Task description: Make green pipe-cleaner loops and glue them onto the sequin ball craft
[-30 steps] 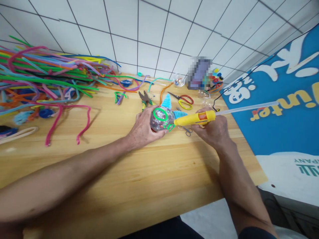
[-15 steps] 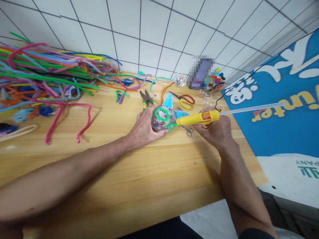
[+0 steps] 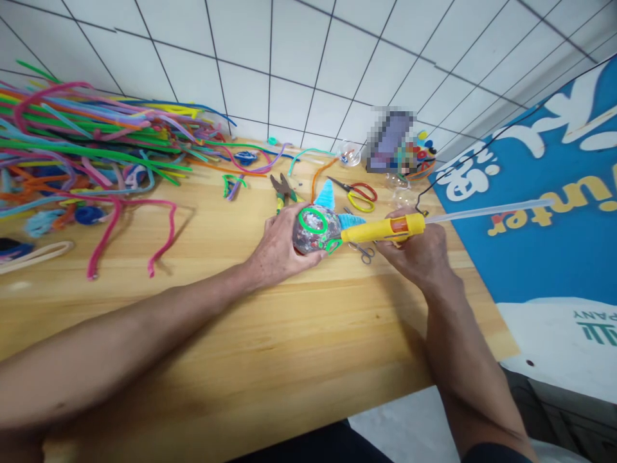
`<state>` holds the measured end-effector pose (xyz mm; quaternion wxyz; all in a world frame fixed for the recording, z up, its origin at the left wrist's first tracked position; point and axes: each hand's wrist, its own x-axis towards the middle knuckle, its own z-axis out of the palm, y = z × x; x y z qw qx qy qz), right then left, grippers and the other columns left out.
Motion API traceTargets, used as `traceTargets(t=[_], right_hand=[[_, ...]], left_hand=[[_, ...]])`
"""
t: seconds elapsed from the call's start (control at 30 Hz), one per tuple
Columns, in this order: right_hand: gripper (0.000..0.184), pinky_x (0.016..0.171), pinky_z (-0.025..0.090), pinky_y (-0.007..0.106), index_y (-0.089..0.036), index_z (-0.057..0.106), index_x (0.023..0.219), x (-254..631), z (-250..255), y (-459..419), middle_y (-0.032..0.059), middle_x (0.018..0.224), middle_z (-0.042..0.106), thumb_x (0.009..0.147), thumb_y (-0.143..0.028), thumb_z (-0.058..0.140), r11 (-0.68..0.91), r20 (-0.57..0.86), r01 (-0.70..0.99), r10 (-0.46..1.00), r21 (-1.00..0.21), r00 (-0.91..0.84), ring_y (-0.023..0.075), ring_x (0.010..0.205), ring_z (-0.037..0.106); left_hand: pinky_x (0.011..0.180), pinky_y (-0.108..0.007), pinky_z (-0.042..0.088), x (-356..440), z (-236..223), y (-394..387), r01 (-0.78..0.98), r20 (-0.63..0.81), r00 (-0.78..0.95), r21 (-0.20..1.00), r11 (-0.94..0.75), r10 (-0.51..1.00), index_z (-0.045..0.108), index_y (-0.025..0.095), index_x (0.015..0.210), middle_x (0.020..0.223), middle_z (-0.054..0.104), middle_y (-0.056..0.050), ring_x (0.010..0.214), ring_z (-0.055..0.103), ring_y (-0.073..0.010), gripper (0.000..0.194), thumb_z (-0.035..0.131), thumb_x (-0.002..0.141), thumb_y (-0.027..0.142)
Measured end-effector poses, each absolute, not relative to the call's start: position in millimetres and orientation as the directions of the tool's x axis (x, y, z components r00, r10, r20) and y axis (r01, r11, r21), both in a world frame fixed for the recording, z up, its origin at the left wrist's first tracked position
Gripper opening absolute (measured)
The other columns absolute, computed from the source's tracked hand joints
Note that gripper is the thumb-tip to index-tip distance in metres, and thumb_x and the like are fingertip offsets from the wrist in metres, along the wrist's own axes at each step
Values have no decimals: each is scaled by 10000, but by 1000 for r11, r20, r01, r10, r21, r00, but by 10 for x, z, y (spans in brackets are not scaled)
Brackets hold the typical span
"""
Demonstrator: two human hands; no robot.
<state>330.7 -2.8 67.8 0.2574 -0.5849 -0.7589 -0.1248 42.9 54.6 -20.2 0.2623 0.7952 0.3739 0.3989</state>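
Note:
My left hand is wrapped round a glittery ball resting on the wooden table. The ball carries a green pipe-cleaner ring on top and two light-blue fuzzy cones. My right hand grips a yellow glue gun with a clear glue stick sticking out behind it to the right. The gun's nozzle touches the ball's right side, beside a small green loop. A small pair of scissors lies just under the gun.
A big heap of coloured pipe cleaners fills the back left. Green-handled pliers, red and yellow scissors, a clear cup and small craft bits sit near the tiled wall. A blue banner hangs right.
Almost nothing differs; the view shifted slightly and both hands keep the ball and glue gun in the same pose.

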Motion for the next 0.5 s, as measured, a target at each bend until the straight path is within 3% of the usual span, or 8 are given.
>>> traceTargets(t=[0.2,0.5], right_hand=[[244,606,574,375,-254,760,987,3292,673,-33,26,775,797,750,-282,712,294,536,945,826,-146,-174,276,645,748],[273,652,609,391,-254,760,1012,3305,691,-33,43,877,828,742,-265,719,275,515,948,842,-161,-157,287,714,771]], left_hand=[[1219,-577,502,427,-196,547,377,432,406,723,-579,805,419,247,1558,1546,641,-159,1453,626,-401,962,939,772,442],[1222,-590,493,422,-175,545,373,418,412,733,-568,810,423,246,1559,1556,631,-165,1469,613,-408,955,937,777,437]])
